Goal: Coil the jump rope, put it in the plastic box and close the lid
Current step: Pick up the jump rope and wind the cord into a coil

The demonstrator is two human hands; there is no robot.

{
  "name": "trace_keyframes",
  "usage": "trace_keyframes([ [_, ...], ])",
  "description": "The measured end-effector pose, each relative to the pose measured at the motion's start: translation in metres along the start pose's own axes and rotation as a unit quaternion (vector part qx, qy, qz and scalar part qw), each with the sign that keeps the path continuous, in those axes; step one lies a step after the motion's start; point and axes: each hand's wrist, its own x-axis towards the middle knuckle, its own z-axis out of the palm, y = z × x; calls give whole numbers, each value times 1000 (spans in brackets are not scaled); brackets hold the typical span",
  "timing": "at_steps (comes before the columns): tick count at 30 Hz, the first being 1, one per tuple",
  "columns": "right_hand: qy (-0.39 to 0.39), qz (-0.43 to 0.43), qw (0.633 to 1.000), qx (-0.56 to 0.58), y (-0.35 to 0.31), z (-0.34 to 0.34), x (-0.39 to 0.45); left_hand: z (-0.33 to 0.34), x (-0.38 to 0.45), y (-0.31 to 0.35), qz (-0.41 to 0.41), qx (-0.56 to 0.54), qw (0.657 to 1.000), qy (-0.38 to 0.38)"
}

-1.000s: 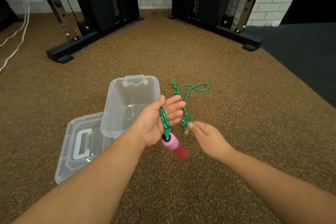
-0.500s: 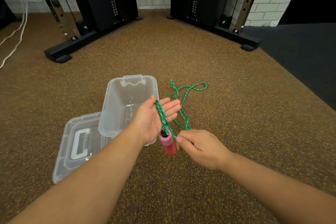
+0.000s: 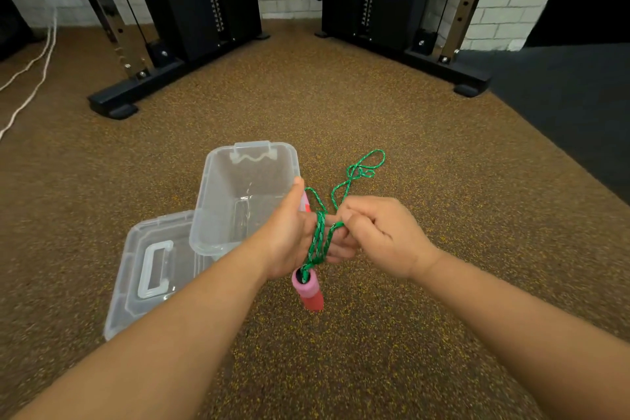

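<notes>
In the head view, the coiling was under way but far from finished, judging by how the rope lay. The left hand [image 3: 289, 235], at the centre of the frame, was held flat with its thumb up and fingers extended toward the right, serving as a former. A few turns of the green jump rope [image 3: 318, 242] crossed its palm and fingers. The right hand [image 3: 378, 235], just right of centre, was closed into a loose fist, thumb and forefinger pinching the rope where it came off the left hand's fingers.

One pink and red handle [image 3: 308, 288] hung below the left hand, its long axis close to vertical, the pink collar on top and the red end pointing down and slightly right. A sliver of pink and red showed behind the left thumb; it may have been the second handle, but I could not tell. The loose remainder of the rope ran up and to the right of the hands and ended in a tangle of loops [image 3: 364, 165] lying on the speckled floor [image 3: 341, 95].

The plastic box [image 3: 218, 181] stood open left of centre, apparently empty. Its lid [image 3: 136, 283] lay flat at lower left, handle up, partly under the box. Still to come, as I judged it: winding the slack, placing the coil inside, and closing the lid.
</notes>
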Motion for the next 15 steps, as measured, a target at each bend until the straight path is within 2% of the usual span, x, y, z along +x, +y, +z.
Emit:
trace_keyframes([
  [3,7,56,994,95,4,-7,10,-1,-1,-6,-69,100,993,-13],
  [6,8,88,982,164,9,-12,13,-2,-3,-10,-111,111,986,-58],
  [15,68,89,985,130,24,1,17,-1,-8,-10,-120,155,971,-137],
])
